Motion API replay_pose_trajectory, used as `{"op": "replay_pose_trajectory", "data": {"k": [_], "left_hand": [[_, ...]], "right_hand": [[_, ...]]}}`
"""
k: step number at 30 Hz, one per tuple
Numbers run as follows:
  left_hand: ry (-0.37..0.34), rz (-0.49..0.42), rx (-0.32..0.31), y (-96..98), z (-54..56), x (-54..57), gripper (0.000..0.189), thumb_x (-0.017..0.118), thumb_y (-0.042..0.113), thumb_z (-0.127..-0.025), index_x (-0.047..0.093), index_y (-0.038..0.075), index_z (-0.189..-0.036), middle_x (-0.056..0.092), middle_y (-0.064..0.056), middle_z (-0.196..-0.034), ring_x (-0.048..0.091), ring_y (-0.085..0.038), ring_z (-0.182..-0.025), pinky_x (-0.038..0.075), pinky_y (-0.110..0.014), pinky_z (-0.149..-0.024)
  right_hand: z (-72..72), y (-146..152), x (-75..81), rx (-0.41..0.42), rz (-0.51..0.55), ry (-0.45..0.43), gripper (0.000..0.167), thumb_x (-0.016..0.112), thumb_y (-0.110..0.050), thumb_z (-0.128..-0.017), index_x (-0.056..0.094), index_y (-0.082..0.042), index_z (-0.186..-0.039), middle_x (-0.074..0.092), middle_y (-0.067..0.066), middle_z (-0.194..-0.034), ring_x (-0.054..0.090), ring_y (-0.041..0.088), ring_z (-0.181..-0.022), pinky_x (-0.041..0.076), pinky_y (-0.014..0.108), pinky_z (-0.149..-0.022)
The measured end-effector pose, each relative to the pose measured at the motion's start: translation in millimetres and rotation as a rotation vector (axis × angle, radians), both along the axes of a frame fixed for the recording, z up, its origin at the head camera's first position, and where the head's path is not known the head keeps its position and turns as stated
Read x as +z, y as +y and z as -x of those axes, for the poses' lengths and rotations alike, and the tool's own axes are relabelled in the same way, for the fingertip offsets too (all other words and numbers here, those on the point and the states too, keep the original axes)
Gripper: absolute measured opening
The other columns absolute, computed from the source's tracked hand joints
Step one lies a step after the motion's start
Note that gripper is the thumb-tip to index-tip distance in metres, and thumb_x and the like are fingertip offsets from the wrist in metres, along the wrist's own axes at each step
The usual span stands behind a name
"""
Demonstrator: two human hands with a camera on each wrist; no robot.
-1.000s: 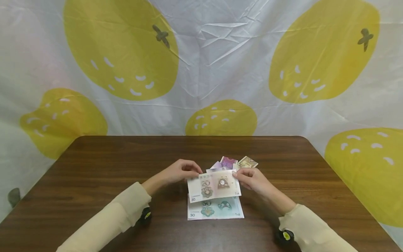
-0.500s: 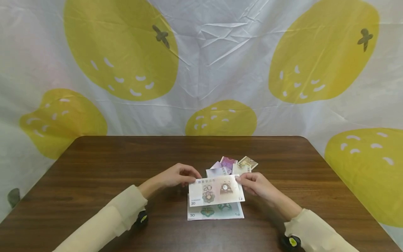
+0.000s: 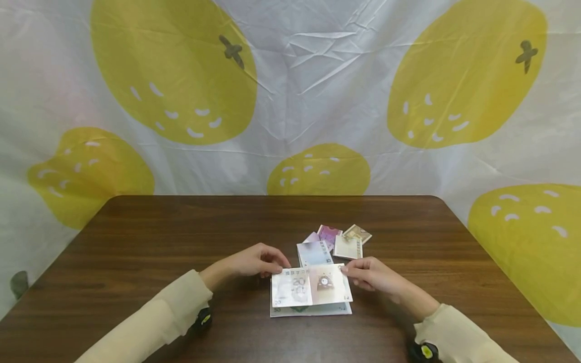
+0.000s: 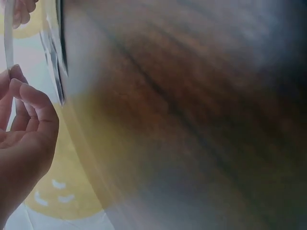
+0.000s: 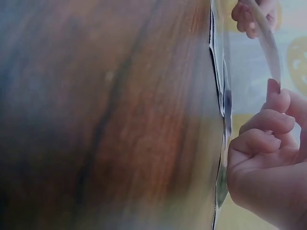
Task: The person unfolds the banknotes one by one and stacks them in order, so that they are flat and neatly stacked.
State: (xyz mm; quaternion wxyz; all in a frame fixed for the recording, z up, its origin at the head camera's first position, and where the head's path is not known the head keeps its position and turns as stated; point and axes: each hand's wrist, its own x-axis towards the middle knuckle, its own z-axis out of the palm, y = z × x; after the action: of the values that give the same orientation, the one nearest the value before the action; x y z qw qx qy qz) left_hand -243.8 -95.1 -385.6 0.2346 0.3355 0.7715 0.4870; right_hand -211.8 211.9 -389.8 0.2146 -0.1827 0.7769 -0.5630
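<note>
A 20 play banknote is held up by both hands over a stack whose top is a green 50 banknote. My left hand pinches its upper left corner between thumb and fingers. At the upper right corner, my right hand pinches it the same way. The left wrist view shows the note edge-on, rising from the fingertips. In the right wrist view the note is lifted apart from the stack below. Most of the 50 note is covered in the head view.
Behind the stack lie several loose notes: a bluish one, a purple-red one, a pale one and a brownish one. All are on a dark wooden table. A lemon-print cloth hangs behind it.
Both hands have lowered the 20 note toward the near side, so it now covers most of the 50 note. The loose notes behind have come into fuller view.
</note>
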Motion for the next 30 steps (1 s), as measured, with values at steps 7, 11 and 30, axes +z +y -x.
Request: {"op": "replay_pose_trajectory", "data": {"k": [7,11,30], "left_hand": [[0.030,0.034,-0.027,1.1,-0.9,-4.8,0.014,0.058,0.002,-0.082,0.062,-0.002,-0.094,0.048,0.000,-0.059,0.041,-0.010,-0.049,0.036,-0.022,-0.046],[0.049,0.064,-0.027,2.0,-2.6,-4.4,0.012,0.059,0.002,-0.082,0.062,-0.001,-0.093,0.048,0.000,-0.058,0.041,-0.009,-0.048,0.035,-0.021,-0.045],[0.180,0.227,0.091,6.4,-4.9,-9.1,0.005,0.065,0.009,-0.079,0.061,0.007,-0.078,0.051,0.003,-0.057,0.043,-0.008,-0.046,0.037,-0.021,-0.043]], "right_hand": [[1.4,3.7,-6.9,0.038,-0.045,-0.015,0.025,0.054,-0.018,-0.087,0.057,0.006,-0.080,0.042,-0.004,-0.054,0.030,0.003,-0.041,0.023,0.017,-0.039],[1.0,3.7,-8.6,0.034,-0.070,-0.026,0.026,0.056,-0.020,-0.086,0.058,0.006,-0.079,0.042,-0.005,-0.055,0.029,0.003,-0.041,0.022,0.017,-0.038],[1.8,-1.4,-11.6,-0.018,-0.223,0.035,0.020,0.062,-0.020,-0.082,0.063,-0.001,-0.076,0.045,-0.002,-0.054,0.030,0.004,-0.039,0.026,0.018,-0.038]]}}
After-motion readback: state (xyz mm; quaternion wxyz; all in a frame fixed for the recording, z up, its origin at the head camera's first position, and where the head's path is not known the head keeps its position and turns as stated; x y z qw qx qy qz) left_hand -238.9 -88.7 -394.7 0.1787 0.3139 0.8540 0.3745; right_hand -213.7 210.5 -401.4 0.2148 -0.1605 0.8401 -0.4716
